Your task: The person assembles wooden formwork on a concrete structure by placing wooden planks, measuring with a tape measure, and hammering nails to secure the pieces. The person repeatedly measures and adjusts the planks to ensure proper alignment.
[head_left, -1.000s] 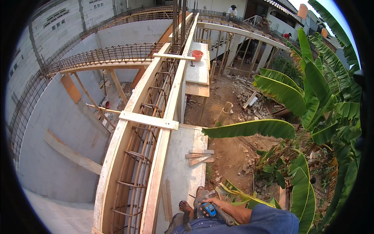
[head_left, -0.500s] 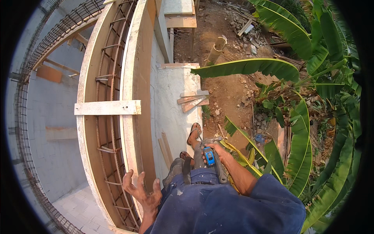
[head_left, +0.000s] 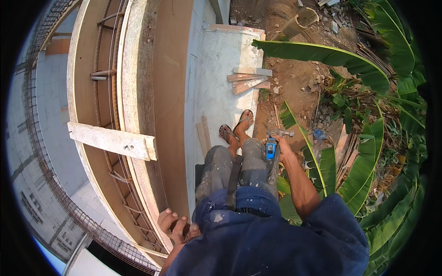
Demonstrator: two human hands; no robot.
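My left hand [head_left: 178, 227] is raised beside the wooden beam formwork [head_left: 171, 115]. Its fingers are loosely bent and apart, with nothing in them. By my right thigh, my right hand [head_left: 283, 146] is closed round a hammer [head_left: 282, 133] near its metal head, the dark handle hanging back toward my hip. A blue tape measure [head_left: 270, 149] sits in the same grip, against the hammer. Steel reinforcing bars [head_left: 112, 73] run inside the formwork. A short wooden crosspiece [head_left: 110, 141] with nails spans its top.
I stand in sandals on a narrow concrete ledge [head_left: 221, 60]. Short wood offcuts [head_left: 248, 79] lie ahead, and two strips [head_left: 203, 134] rest beside my feet. Right of the ledge edge is lower dirt ground [head_left: 294, 110] with rubble and banana leaves [head_left: 331, 57]. Rebar mesh [head_left: 34, 108] curves at far left.
My view has shifted, bringing the formwork and crosspiece closer. The right hand keeps the hammer and tape measure, now farther out from my waist. The left hand's spread fingers have curled somewhat.
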